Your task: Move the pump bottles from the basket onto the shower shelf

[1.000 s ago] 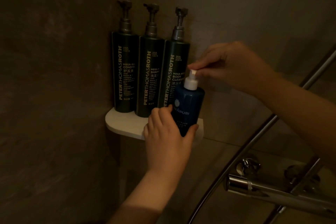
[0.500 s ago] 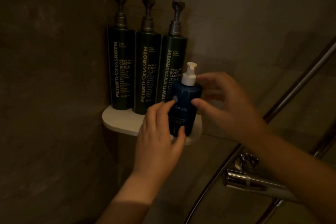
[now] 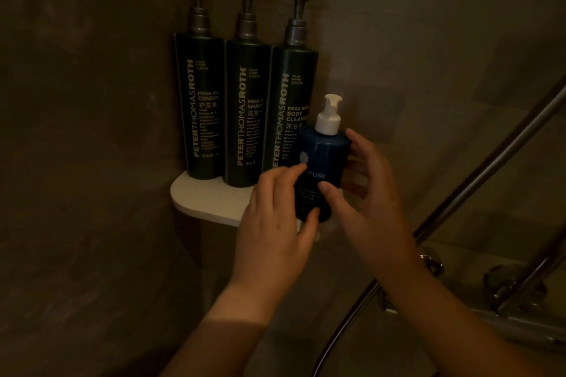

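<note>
A small blue pump bottle (image 3: 324, 156) with a white pump stands on the right end of the white corner shelf (image 3: 208, 200). My left hand (image 3: 272, 223) holds it from the front, with fingertips on the label and the thumb at its base. My right hand (image 3: 367, 202) holds its right side, thumb on the front and fingers curled behind. Three tall dark green pump bottles (image 3: 248, 113) stand in a row at the back of the shelf, against the wall. The basket is out of view.
Dim shower corner with dark stone walls. A metal rail or hose (image 3: 490, 168) runs diagonally at the right, just beyond my right arm. A chrome mixer valve (image 3: 517, 294) sits at the lower right.
My right hand left the white pump head and came down to the blue bottle's right side. My left hand eased from a full grip to fingertips and thumb.
</note>
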The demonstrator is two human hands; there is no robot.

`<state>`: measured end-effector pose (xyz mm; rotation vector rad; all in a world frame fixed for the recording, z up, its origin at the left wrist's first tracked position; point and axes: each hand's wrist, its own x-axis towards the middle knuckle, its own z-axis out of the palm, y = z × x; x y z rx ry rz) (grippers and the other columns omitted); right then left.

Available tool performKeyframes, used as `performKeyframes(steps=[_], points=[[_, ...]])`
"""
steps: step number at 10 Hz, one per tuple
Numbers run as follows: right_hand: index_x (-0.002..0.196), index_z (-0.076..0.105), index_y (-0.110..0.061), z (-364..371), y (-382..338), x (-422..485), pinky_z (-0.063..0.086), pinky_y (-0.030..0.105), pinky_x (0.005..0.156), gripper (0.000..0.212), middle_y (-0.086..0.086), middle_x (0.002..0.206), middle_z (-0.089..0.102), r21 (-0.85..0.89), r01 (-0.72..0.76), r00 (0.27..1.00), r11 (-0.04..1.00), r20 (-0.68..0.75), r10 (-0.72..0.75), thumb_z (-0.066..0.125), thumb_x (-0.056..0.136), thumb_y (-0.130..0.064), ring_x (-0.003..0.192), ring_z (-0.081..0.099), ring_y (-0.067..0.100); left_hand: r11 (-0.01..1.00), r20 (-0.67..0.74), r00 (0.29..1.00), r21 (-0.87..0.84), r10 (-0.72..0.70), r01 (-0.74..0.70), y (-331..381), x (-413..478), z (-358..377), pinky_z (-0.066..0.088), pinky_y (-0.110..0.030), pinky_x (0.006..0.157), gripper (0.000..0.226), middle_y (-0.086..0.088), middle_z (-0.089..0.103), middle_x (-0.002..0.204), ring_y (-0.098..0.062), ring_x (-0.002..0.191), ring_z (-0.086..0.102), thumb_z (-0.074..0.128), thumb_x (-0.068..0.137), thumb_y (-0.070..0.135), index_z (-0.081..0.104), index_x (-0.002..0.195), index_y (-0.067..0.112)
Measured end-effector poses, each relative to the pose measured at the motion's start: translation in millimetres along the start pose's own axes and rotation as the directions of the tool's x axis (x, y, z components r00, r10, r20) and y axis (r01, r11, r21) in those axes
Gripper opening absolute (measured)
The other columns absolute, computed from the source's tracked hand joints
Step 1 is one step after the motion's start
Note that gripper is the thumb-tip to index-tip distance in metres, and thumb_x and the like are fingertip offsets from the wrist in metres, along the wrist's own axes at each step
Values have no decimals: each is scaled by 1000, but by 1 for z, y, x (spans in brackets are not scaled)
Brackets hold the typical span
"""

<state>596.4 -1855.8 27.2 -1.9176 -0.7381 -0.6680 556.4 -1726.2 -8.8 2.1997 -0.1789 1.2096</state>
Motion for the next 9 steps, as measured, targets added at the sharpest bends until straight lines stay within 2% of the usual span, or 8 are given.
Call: performKeyframes(steps=[1, 2, 3, 4, 5, 6, 7, 9], points=[[144, 29, -35, -1, 4, 3, 43, 25, 101, 68, -13, 136, 40, 37, -28, 1000, 999, 13, 27, 64, 87, -23, 123, 42, -4, 1000, 32, 999, 8, 7, -7, 1, 2, 4, 52, -30, 83, 65, 4, 34, 127, -15, 110, 52, 69, 80, 21, 32, 134, 25], [145, 27, -33, -2, 9, 8, 44, 37, 103, 69, -9, 140, 40, 68, -49, 999, 996, 27, 47, 63, 89, -20, 126, 42, 0, 1000, 71, 997, 19, 21, -23, 2, 4, 7, 53, -31, 82, 60, 3, 35, 127, -15, 109, 53, 66, 82, 20, 33, 132, 25], [147, 22, -33, -3, 13, 12, 42, 37, 105, 70, -7, 143, 40, 110, -69, 997, 992, 48, 64, 60, 90, -18, 128, 42, 3, 999, 107, 994, 22, 27, -30, 2, 5, 9, 52, -29, 84, 56, 2, 38, 127, -13, 109, 51, 63, 83, 23, 35, 131, 25], [147, 21, -33, -1, 17, 14, 42, 31, 105, 69, -7, 143, 41, 138, -79, 996, 987, 59, 71, 58, 91, -18, 127, 43, 1, 998, 117, 992, 30, 45, -49, 2, 6, 10, 50, -27, 86, 54, 0, 41, 128, -13, 112, 49, 59, 85, 26, 37, 134, 22], [147, 22, -29, 1, 22, 18, 41, 32, 106, 67, -4, 143, 40, 133, -85, 995, 987, 61, 78, 57, 92, -17, 127, 43, 1, 997, 135, 989, 51, 58, -65, 2, 7, 9, 47, -29, 89, 54, -1, 43, 129, -13, 115, 46, 55, 85, 29, 38, 136, 21], [149, 20, -28, 1, 27, 22, 40, 39, 107, 67, 0, 145, 39, 138, -93, 994, 986, 68, 84, 55, 93, -16, 130, 42, 4, 995, 167, 984, 76, 54, -67, 1, 8, 9, 47, -34, 91, 56, -2, 43, 131, -16, 118, 44, 59, 86, 27, 38, 137, 20], [149, 17, -29, 1, 29, 24, 39, 42, 107, 67, 0, 147, 37, 114, -98, 993, 989, 83, 89, 54, 94, -18, 132, 40, 6, 990, 197, 979, 120, 46, -71, 0, 7, 9, 42, -32, 94, 58, -2, 44, 133, -17, 120, 43, 60, 86, 27, 37, 139, 21], [150, 14, -27, 5, 25, 12, 38, 39, 109, 74, -2, 150, 31, 79, -62, 998, 995, 5, 62, 58, 91, -20, 135, 35, 4, 984, 209, 978, 170, 23, -60, -2, 1, 1, 31, -29, 97, 52, -2, 47, 133, -16, 122, 41, 56, 88, 32, 43, 137, 21]])
